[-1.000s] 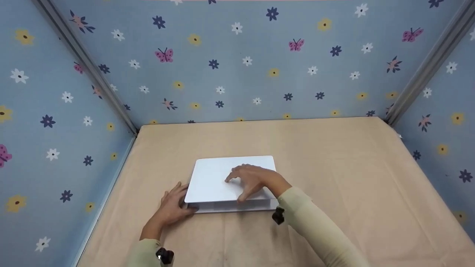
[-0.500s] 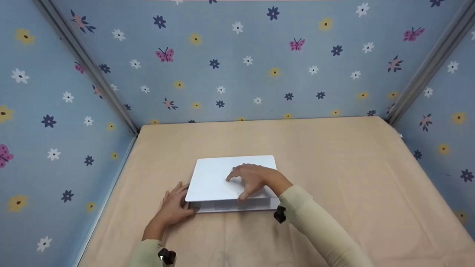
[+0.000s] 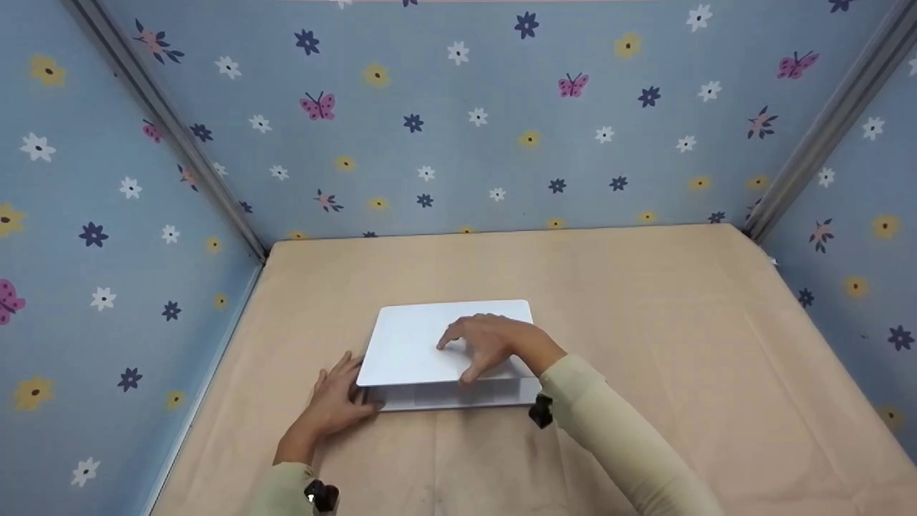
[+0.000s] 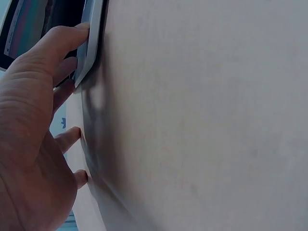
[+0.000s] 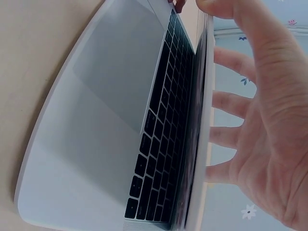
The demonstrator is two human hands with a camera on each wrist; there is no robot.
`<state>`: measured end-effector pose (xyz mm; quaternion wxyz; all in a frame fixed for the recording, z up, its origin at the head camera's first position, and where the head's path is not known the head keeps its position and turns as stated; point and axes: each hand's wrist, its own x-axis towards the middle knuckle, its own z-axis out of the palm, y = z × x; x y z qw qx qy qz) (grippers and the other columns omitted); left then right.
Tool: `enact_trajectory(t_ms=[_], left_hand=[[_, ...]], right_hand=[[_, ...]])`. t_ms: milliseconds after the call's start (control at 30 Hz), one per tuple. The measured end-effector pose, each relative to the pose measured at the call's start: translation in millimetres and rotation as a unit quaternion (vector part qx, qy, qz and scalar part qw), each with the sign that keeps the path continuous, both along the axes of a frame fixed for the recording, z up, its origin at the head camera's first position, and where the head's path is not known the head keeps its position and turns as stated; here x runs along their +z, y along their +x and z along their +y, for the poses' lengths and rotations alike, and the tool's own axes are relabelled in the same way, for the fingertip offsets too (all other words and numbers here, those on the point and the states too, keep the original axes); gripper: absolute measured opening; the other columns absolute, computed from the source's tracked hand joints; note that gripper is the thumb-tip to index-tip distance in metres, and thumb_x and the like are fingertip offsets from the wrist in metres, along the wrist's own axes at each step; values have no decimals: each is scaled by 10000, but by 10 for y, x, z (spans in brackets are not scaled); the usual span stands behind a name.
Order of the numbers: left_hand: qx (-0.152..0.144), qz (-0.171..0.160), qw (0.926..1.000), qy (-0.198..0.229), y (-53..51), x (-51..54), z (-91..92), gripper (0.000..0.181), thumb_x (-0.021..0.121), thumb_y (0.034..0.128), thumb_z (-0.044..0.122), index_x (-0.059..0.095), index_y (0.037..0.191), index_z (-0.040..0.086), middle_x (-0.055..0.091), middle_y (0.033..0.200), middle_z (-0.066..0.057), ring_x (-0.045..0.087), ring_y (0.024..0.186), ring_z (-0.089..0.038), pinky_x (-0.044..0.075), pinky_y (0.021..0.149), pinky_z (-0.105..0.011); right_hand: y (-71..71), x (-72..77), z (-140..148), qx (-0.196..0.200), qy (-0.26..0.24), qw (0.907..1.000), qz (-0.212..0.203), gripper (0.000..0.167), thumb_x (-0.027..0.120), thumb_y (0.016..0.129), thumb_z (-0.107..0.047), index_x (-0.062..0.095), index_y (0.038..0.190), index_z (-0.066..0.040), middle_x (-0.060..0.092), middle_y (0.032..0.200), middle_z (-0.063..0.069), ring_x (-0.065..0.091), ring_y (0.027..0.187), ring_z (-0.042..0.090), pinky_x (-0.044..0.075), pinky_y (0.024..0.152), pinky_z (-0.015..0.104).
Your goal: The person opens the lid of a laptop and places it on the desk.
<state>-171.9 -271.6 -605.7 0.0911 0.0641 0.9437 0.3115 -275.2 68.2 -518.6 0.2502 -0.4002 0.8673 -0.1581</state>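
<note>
A silver laptop stands on the table with its lid (image 3: pixel 408 344) tilted over the base, a gap showing along the front. My left hand (image 3: pixel 333 405) holds the base at its front left corner; in the left wrist view the thumb of this hand (image 4: pixel 33 110) lies on the base edge, and two fingertips touch the cloth. Across the lid's outer face, the spread fingertips of my right hand (image 3: pixel 487 344) rest, thumb at the front edge. The right wrist view shows the keyboard (image 5: pixel 161 120) under the lid, with the right hand (image 5: pixel 269 120) against the lid's outside.
A beige cloth (image 3: pixel 645 322) covers the table. Blue walls (image 3: pixel 466 86) with flowers and butterflies rise behind and at both sides, with grey posts in the corners.
The lid's front edge has risen slightly, widening the gap above the base. My right hand has moved a little with it, while my left hand stays at the corner.
</note>
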Motion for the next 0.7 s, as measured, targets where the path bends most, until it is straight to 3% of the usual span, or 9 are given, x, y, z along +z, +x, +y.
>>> enact_trajectory(t_ms=[300,500,700], left_hand=[[12,270,9994,214,32,-33,-18,885,922,842,326,585,1620,72,502,1742,-253,236,1713,-579,46,1340,-882],[-62,17,9999,151,25,0,-28,906,920,868,317,546,1658,80,458,1786,-223,186,1751,-538,2,1368,-849],[-16,282,9991,320,5,-109,-65,903,928,855,368,576,1631,69,492,1751,-255,221,1725,-562,40,1351,-870]], right_hand=[[-6,41,-9,36,-15,10000,73,727,913,872,-455,700,1532,-238,641,1670,39,602,1548,309,519,1264,544],[-14,38,-4,57,-16,9999,103,730,921,869,-458,700,1530,-241,646,1668,27,611,1544,297,526,1261,534],[-21,47,-5,37,-16,9999,101,742,915,869,-470,694,1537,-238,645,1669,28,613,1540,297,520,1267,537]])
